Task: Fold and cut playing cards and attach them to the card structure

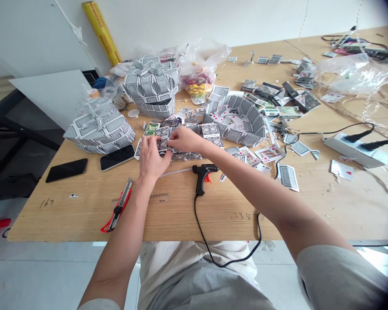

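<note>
Both hands are at a low structure made of patterned playing cards (212, 134) near the middle of the table. My left hand (151, 158) has its fingers bent over the structure's left end, its thumb at the near side. Right beside it, my right hand (185, 140) is closed in a pinch at the cards; what its fingertips hold is hidden. A black glue gun (201, 176) with an orange trigger lies just in front of the structure. Behind and to the right stands an open card-walled box (242, 137) with playing cards inside.
Lidded card boxes (100, 129) (153, 86) stand at the left and back. Two phones (66, 170) (117, 158), a utility knife (118, 209), scissors and a ruler (159, 198) lie nearer. A power strip (357, 150), cables and loose cards are on the right.
</note>
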### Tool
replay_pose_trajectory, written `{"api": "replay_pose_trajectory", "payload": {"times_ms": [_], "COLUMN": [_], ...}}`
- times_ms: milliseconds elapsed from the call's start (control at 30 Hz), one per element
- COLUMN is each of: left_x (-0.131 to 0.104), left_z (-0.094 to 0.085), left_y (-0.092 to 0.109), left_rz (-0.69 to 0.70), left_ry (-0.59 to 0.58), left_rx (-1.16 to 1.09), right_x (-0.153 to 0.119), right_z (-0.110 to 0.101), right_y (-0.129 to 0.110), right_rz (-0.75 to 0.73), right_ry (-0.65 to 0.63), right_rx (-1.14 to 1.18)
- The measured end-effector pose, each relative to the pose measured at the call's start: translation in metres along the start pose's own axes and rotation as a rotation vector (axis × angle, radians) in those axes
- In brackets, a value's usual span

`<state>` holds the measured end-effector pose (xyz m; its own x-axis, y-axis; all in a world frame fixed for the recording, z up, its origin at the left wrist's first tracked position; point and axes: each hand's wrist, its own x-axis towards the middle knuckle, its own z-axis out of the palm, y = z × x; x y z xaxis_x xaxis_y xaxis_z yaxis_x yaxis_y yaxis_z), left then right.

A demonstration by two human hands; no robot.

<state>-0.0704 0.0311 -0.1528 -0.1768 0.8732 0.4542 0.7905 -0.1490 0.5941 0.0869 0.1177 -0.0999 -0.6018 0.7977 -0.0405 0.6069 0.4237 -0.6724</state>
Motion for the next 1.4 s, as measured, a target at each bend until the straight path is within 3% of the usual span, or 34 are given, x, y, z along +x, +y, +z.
{"api": "replay_pose_trajectory", "payload": {"times_ms": [300,500,633,800,1167,1400], "left_x": [0.001,0.001,0.001,0.001,0.0,0.003], "left_z": [-0.001,-0.001,-0.001,0.0,0.0,-0.003], "left_y": [-0.005,-0.006,-0.005,-0.006,-0.006,-0.009], "left_rz": [0.058,0.052,0.035,0.045,0.053,0.031], "left_ry": [-0.028,-0.026,-0.028,-0.018,-0.009,-0.021], "left_rx": [0.115,0.096,0.091,0.092,0.081,0.033], "right_x": [-0.005,-0.009,-0.01,-0.005,-0.012,-0.017], "right_z": [0.013,-0.004,-0.012,-0.006,0.007,-0.003], "right_y": [0.002,0.01,0.02,0.025,0.016,0.025], "right_rz": [-0.052,-0.05,-0.067,-0.059,-0.002,-0.031], "right_ry": [0.055,0.111,0.055,0.04,0.131,0.126], "right_rx": [-0.106,-0.071,0.077,0.155,0.118,0.131]}}
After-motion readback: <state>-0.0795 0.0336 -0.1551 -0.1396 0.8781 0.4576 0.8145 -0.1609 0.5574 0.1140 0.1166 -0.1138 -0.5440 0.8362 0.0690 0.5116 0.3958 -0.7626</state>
